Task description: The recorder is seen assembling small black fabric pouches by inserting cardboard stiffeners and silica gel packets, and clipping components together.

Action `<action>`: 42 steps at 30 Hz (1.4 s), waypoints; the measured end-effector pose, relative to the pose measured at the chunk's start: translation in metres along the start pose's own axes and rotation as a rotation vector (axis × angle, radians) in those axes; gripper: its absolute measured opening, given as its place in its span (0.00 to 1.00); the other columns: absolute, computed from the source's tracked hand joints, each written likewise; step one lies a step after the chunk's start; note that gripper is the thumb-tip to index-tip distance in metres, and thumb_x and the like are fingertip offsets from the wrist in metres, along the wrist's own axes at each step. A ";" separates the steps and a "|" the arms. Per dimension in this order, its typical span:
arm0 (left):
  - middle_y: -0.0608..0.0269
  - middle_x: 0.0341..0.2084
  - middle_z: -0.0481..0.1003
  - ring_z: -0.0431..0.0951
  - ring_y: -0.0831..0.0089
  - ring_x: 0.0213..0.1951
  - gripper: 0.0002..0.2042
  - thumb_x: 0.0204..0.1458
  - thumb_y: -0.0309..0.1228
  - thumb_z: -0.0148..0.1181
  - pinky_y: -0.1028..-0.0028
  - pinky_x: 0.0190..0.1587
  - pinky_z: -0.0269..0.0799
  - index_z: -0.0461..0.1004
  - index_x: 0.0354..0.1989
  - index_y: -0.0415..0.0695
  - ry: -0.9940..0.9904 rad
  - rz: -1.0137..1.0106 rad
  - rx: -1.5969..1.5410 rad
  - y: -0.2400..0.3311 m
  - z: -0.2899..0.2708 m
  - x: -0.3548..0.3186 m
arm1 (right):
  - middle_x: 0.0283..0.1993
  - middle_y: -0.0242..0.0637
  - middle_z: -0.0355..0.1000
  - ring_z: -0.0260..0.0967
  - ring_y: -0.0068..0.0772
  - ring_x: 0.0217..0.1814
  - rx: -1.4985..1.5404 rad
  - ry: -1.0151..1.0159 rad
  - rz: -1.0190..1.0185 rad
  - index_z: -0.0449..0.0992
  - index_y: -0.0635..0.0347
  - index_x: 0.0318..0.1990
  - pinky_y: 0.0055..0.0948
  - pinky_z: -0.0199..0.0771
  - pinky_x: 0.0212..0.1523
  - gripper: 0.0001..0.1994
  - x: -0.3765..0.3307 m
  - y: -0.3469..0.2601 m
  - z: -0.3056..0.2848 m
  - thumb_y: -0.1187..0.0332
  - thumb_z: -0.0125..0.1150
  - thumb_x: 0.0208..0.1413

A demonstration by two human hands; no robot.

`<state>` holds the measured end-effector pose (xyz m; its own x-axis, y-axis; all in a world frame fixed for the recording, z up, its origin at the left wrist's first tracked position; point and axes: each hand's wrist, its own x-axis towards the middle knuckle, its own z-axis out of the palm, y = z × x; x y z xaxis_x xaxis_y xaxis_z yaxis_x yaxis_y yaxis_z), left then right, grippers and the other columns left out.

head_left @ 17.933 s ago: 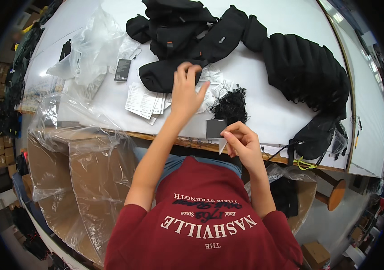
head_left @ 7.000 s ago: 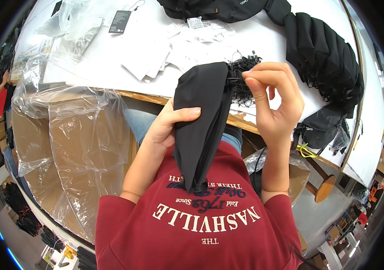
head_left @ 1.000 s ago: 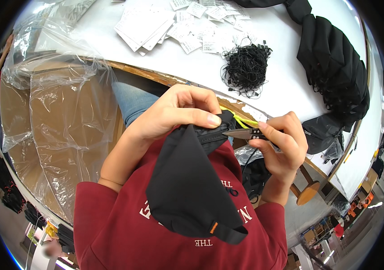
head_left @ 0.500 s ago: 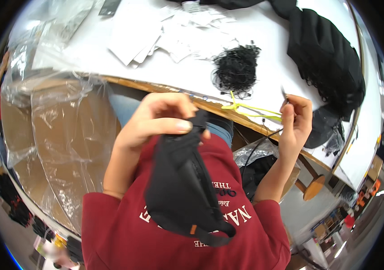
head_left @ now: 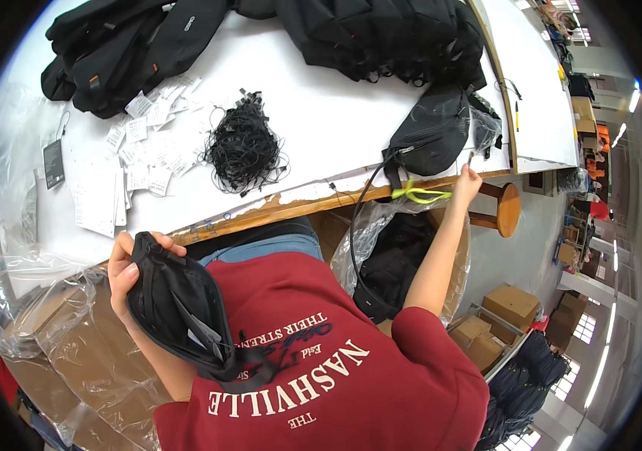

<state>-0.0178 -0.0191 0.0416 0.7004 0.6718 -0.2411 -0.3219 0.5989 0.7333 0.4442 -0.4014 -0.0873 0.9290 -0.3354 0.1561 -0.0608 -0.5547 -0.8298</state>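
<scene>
To my left I had clear plastic [head_left: 16, 295] draped over brown cardboard [head_left: 114, 368]. On my right stood a round wooden stool [head_left: 510, 211], just beside the counter [head_left: 328, 120]. Farther right I could see stacked cartons [head_left: 513, 310], a dark heap of cloth goods [head_left: 529, 374] and glowing light strips [head_left: 600, 357].

Close downward fisheye view from the head

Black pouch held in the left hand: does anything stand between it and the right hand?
In this view, a black cord crosses the gap between the pouch and the right hand, and a yellow-green loop shows left of that hand. Whether either obstructs can't be judged.
</scene>
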 end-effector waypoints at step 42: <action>0.42 0.55 0.65 0.68 0.59 0.56 0.06 0.46 0.19 0.57 0.64 0.58 0.62 0.67 0.32 0.38 0.084 0.759 0.438 0.011 0.006 -0.010 | 0.18 0.35 0.66 0.60 0.26 0.15 0.033 -1.677 -0.772 0.73 0.60 0.42 0.25 0.60 0.20 0.11 -0.330 -0.289 0.031 0.69 0.64 0.51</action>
<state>-0.0243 -0.0220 0.0558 0.3417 0.8607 0.3773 -0.3962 -0.2321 0.8883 0.1668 -0.1071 0.0850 0.0887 0.9840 -0.1542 0.4902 -0.1779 -0.8533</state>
